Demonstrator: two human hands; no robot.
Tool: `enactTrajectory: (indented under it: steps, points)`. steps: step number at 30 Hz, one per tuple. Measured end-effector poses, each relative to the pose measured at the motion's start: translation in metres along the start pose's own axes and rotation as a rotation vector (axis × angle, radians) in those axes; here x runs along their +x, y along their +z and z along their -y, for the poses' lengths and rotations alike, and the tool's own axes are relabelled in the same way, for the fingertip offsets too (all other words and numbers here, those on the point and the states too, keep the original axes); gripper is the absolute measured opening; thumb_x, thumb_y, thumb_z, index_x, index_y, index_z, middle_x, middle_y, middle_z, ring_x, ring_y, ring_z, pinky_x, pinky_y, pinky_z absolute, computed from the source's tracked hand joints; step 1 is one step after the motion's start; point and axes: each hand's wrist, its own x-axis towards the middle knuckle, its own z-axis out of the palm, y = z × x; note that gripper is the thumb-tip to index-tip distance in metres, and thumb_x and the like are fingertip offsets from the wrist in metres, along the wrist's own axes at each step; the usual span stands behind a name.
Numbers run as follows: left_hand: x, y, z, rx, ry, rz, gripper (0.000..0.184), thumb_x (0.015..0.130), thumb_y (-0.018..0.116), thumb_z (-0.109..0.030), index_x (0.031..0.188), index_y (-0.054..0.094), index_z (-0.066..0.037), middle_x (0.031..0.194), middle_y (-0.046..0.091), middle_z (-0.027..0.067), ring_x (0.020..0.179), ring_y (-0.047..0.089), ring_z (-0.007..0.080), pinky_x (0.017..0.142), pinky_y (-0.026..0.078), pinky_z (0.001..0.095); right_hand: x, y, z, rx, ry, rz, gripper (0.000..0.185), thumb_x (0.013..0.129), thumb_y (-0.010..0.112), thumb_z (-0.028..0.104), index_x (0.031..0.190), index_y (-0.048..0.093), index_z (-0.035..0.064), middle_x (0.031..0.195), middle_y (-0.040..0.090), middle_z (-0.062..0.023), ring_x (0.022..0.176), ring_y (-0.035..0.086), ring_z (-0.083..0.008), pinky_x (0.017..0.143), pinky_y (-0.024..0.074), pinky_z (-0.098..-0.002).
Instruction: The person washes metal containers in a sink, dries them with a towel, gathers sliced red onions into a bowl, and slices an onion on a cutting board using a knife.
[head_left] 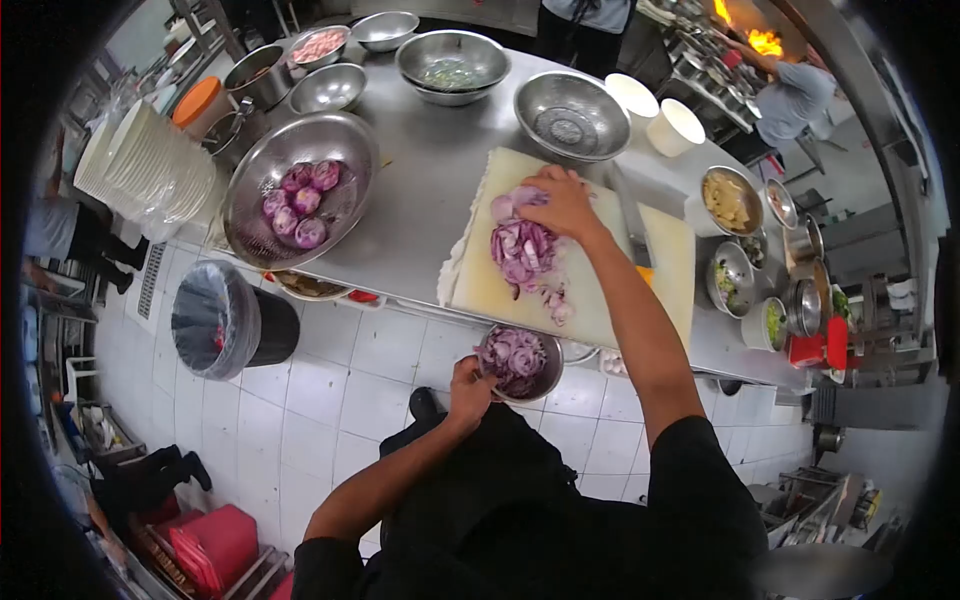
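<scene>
My left hand [470, 392] grips the rim of a metal bowl [552, 378] just below the table's front edge. Sliced red onion [512, 354] fills much of that bowl. On a white cutting board [480, 280], my right hand [562, 202] lies cupped over the far end of a pile of sliced red onion [522, 250], fingers somewhat apart and touching the slices. A few loose pieces lie nearer the board's front edge. Right of my right wrist, a knife [632, 215] rests on the board, partly hidden by my forearm.
A large colander [345, 225] with several peeled red onions stands at left, beside stacked white containers [150, 160]. A lined bin [245, 320] is on the floor. Metal bowls [570, 115] line the back; ingredient bowls [730, 200] stand right. A person [795, 95] works near flames.
</scene>
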Motion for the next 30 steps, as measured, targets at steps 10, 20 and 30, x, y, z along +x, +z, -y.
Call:
enactTrajectory:
  steps: [10,20,30]
  points:
    - [0.019,0.001,0.011,0.146,0.074,0.051,0.013,0.078,0.064,0.004,0.089,0.058,0.003,0.109,0.044,0.0105,0.085,0.062,0.0243,0.056,0.063,0.0328,-0.087,-0.030,-0.013,0.133,0.189,-0.054,0.059,0.069,0.078,0.038,0.119,0.066,0.0097,0.120,0.060,-0.0172,0.108,0.059,-0.0359,0.094,0.0479,-0.0455]
    - [0.007,0.013,-0.006,0.077,0.000,0.061,0.014,0.084,0.056,0.004,0.096,0.052,-0.002,0.094,0.057,0.0123,0.081,0.066,0.0273,0.066,0.063,0.0412,-0.104,0.001,-0.026,0.072,0.282,-0.256,0.062,0.070,0.077,0.049,0.116,0.068,0.0081,0.122,0.060,-0.0187,0.119,0.051,-0.0353,0.104,0.0388,-0.0464]
    - [-0.002,0.032,-0.011,0.008,-0.054,0.088,0.013,0.082,0.056,0.006,0.091,0.051,-0.003,0.095,0.059,0.0130,0.080,0.065,0.0283,0.062,0.062,0.0400,-0.175,0.010,0.027,0.259,0.373,-0.434,0.045,0.058,0.080,0.029,0.099,0.074,0.0101,0.103,0.064,-0.0161,0.099,0.059,-0.0353,0.088,0.0474,-0.0431]
